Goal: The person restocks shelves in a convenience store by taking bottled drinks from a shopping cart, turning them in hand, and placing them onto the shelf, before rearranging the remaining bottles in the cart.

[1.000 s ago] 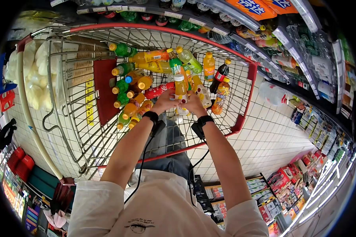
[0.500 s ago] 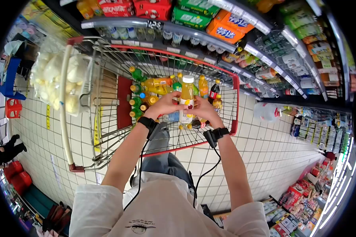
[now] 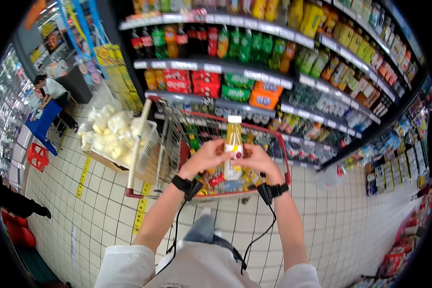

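Above the shopping cart point(image 3: 284, 151), a juice bottle point(image 3: 234, 134) with yellow contents, a white cap and a white label stands upright between my hands. My left hand point(image 3: 206, 157) wraps its fingers and thumb against the bottle's left side. On the other side, my right hand point(image 3: 258, 159) is closed on the same bottle, with both thumbs across the label. Under the hands, several bottles lie in the cart, partly hidden by my wrists; a green-capped bottle point(image 3: 194, 142) shows at the left.
Drink shelves point(image 3: 216, 67) with bottles and boxed packs run along the back. Left of the cart handle point(image 3: 138, 149) stands a crate of bagged pale goods point(image 3: 115, 129). A person point(image 3: 55, 93) leans over a blue table point(image 3: 44, 120). Wrapped bottles point(image 3: 329, 178) sit on the floor at right.
The view has tilted up, bringing more shelves and a person at the left into sight. The bottle stays in both hands, now nearer the cart's far rim in the picture.
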Motion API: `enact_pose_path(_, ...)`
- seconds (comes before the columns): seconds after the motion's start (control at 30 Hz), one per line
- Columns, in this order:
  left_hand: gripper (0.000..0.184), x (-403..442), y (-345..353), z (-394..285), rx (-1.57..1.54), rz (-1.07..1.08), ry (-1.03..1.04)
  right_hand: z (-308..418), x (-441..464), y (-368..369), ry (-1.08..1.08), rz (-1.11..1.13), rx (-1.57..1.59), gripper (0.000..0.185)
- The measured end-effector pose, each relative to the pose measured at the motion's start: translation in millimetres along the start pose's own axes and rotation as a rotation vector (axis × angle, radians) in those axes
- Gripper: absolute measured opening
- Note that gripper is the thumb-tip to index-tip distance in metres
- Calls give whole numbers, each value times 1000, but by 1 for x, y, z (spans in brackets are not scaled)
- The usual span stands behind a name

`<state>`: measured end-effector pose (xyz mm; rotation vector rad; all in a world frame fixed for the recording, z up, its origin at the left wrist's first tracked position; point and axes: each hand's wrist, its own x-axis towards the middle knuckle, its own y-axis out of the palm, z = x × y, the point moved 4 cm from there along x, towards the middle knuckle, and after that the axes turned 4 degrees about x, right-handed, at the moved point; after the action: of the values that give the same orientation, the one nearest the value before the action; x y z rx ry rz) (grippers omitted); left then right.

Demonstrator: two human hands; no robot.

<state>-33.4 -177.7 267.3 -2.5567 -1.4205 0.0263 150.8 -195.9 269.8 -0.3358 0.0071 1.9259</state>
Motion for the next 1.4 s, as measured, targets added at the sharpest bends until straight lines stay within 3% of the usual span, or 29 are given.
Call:
enact_pose_path(0.07, 44, -17, -9, -25, -14, 2, 6, 23, -10, 14, -153, -19, -23, 48)
enact_pose_path(0.13, 45, -41, -22, -69, 136, -17, -27, 52, -23, 29, -168, 3, -64, 47)
enact_pose_path(0.2, 47, -53, -36, -84, 224, 55, -34, 73, -26, 44, -171, 33, -81, 46)
enact_pose_path(0.33, 51, -90, -71, -112, 294, -4, -54, 123, -31, 83, -168, 66, -178, 49)
enact_pose_path(0.4, 54, -108, -96, -125, 209, -149, 72, 140, -20, 107, -262, 60, -182, 51)
enact_pose_path(0.47, 61, -132, -127, -141, 322, -229, 98, 158, -6, 134, -356, 53, -206, 60)
enact_pose_path(0.63, 59, -183, -217, -154, 220, -276, 174, 223, 20, 225, -511, -50, -344, 72)
enact_pose_path(0.93, 63, -226, -381, -146, 235, -327, 361, 294, 102, 357, -664, -200, -264, 68)
enact_pose_path(1.1, 61, -203, -418, -138, 205, -239, 418, 308, 130, 364, -641, -277, -285, 68)
enact_pose_path(1.4, 59, -110, -427, -129, 274, -194, 422, 300, 190, 298, -606, -383, -241, 69)
